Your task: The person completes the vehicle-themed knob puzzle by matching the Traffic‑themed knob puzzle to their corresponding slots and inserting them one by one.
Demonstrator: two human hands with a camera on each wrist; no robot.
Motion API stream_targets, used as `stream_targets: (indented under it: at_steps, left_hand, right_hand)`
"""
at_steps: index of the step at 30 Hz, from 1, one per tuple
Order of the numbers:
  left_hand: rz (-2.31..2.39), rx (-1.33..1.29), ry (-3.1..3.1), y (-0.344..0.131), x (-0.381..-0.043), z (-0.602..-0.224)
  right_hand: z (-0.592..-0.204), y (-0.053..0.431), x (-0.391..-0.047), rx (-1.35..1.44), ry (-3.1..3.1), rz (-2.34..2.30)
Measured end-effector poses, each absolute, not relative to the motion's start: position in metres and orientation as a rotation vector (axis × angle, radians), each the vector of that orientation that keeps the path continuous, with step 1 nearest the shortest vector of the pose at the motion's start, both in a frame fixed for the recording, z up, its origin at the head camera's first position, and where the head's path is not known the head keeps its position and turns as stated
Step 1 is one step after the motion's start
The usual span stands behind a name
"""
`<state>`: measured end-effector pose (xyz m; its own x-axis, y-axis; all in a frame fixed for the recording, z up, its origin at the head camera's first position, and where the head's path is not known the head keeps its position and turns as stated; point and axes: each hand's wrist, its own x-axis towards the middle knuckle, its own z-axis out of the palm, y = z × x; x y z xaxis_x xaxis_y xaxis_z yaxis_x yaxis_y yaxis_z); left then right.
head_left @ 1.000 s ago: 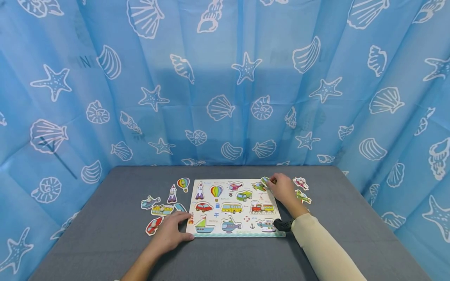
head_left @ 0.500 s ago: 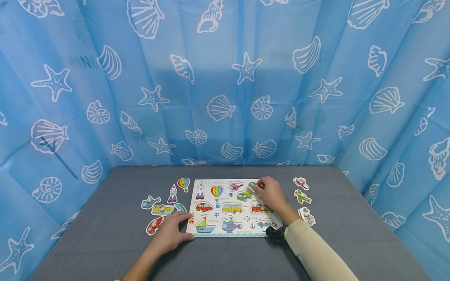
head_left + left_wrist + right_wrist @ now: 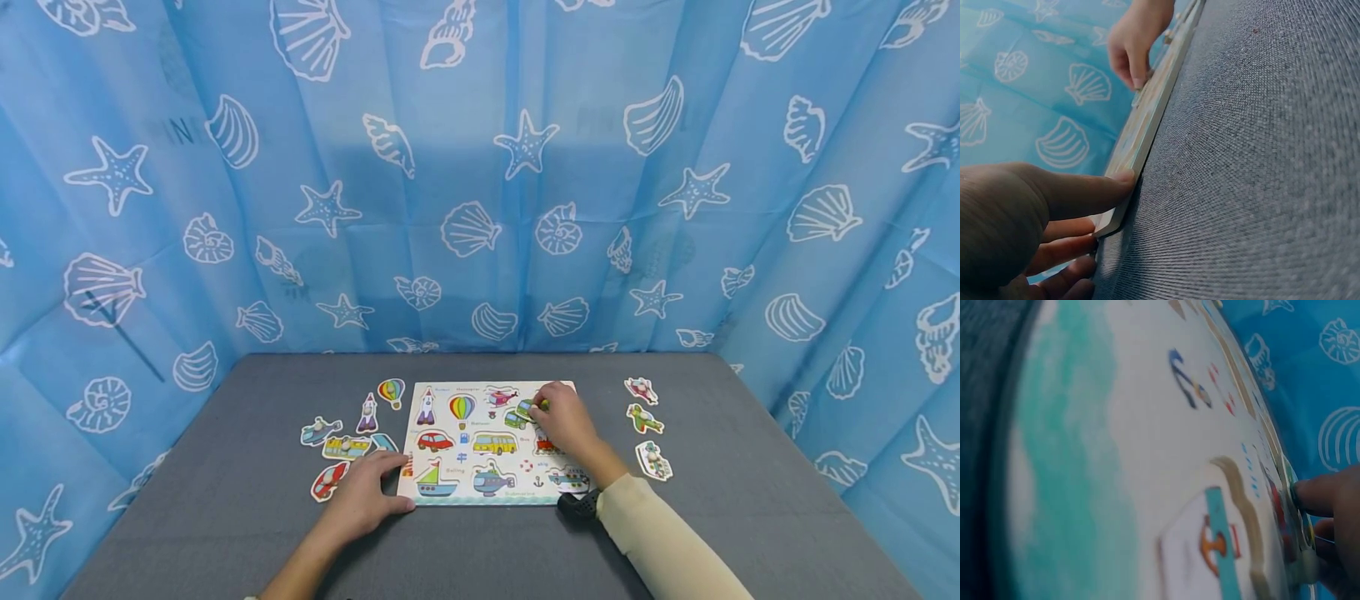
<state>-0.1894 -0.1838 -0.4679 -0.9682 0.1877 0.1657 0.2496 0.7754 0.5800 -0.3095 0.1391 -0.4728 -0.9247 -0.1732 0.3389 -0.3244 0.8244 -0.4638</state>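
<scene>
On the table lies a white puzzle board [image 3: 495,501] with printed vehicles. My left hand [image 3: 366,493] holds its near left corner; in the left wrist view the thumb [image 3: 1094,190] lies against the front edge, with the fingers round the side. My right hand [image 3: 567,423] pinches a green truck puzzle piece [image 3: 524,408] over the printed truck at the board's upper right. From the right wrist, the right hand [image 3: 1335,506] shows at the far side of the board, its fingertips partly hiding the piece. The train picture [image 3: 545,444] is partly covered by this hand.
Left of the board lie several knobbed pieces, among them a balloon [image 3: 392,392], a rocket [image 3: 367,414], a bus [image 3: 341,448] and a red car [image 3: 327,483]. To the right are a helicopter piece [image 3: 642,390] and a green plane [image 3: 646,419]. A shell-patterned curtain [image 3: 480,167] hangs behind.
The right hand has carried the green truck piece left and nearer, from the board's upper right corner to the printed truck. The left hand stays at the board's corner.
</scene>
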Motion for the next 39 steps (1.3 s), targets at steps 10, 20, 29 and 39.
stream_targets:
  at_steps: [10, 20, 29, 39]
  left_hand:
    - [-0.958, -0.339, -2.877, -0.185, -0.192, -0.47]
    - [-0.962, -0.334, -2.892, -0.185, -0.192, -0.471]
    - [-0.973, -0.328, -2.897, -0.184, -0.193, -0.471]
    - [-0.977, -0.33, -2.889, -0.184, -0.193, -0.471]
  right_hand:
    - [-0.47, 0.131, -0.305, 0.35, -2.738, 0.747]
    - [-0.471, 0.127, -0.306, 0.328, -2.739, 0.789]
    - [-0.472, 0.121, -0.306, 0.358, -2.743, 0.763]
    - [-0.47, 0.117, -0.302, 0.387, -2.812, 0.687]
